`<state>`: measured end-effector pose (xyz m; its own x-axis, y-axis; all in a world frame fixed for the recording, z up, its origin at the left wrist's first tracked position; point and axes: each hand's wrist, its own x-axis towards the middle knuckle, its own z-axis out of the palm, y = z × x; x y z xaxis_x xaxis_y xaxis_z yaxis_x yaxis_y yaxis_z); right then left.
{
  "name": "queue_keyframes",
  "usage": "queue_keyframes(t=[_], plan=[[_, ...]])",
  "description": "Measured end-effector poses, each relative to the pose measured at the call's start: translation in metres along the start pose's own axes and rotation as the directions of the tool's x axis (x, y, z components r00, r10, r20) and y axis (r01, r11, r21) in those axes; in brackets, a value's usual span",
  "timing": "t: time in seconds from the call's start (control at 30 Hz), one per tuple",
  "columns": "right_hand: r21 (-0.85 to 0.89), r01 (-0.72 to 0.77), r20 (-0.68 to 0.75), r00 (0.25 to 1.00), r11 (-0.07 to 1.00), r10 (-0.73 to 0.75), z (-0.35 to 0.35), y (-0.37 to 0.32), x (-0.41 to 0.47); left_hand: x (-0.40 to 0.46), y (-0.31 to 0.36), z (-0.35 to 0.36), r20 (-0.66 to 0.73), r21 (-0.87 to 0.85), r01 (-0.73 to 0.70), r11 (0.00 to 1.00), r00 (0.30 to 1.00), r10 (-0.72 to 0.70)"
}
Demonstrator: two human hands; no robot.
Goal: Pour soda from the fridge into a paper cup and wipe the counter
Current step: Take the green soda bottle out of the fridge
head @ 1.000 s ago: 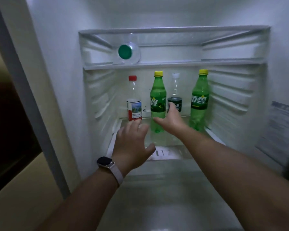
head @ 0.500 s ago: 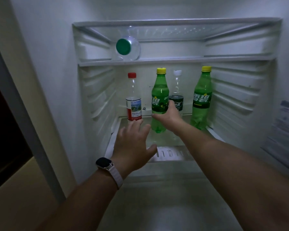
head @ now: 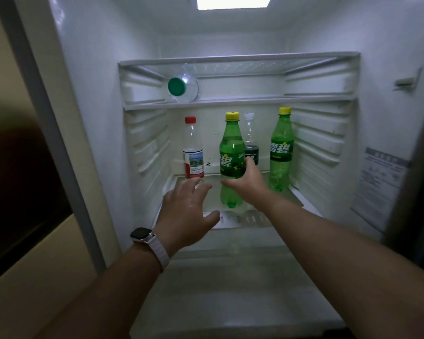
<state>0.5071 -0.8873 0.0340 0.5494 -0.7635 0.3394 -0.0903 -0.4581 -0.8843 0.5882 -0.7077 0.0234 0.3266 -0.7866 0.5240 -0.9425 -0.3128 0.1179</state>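
Note:
Inside the open fridge, a green soda bottle (head: 231, 152) with a yellow cap is lifted slightly above the glass shelf (head: 296, 194). My right hand (head: 249, 183) grips it around the lower label, thumb in front. My left hand (head: 187, 211), with a watch on the wrist, hovers open to the left of the bottle and touches nothing. A second green soda bottle (head: 281, 150) stands upright to the right. No paper cup or counter is in view.
A clear bottle with a red cap (head: 193, 150) stands at the left of the shelf. A dark-labelled bottle with a white cap (head: 250, 138) stands behind the held one. On the upper shelf lies a bottle with a green cap (head: 181, 86). The fridge's left edge (head: 47, 118) borders a dark gap.
My right hand has closed round the middle green bottle and raised it off the shelf toward me. The view has tilted up, showing the fridge light. My left hand stays put.

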Motion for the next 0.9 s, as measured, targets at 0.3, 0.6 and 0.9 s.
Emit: queue_keyframes(t=[0.3,0.6,0.9], plan=[[-0.071,0.046,0.032,0.999,0.996,-0.044,-0.015,-0.017,-0.046,-0.040,0.027,-0.029,-0.054,0.029,0.046,0.999,0.998,-0.045],[-0.057,0.074,0.093,0.993,0.996,-0.068,-0.025,-0.031,-0.095,-0.084,0.042,-0.048,-0.061,-0.024,0.098,0.995,0.993,-0.099],[-0.093,0.102,0.059,0.994,0.990,-0.097,-0.033,-0.055,-0.149,-0.118,0.035,-0.061,-0.031,-0.075,0.054,0.996,0.998,-0.056]])
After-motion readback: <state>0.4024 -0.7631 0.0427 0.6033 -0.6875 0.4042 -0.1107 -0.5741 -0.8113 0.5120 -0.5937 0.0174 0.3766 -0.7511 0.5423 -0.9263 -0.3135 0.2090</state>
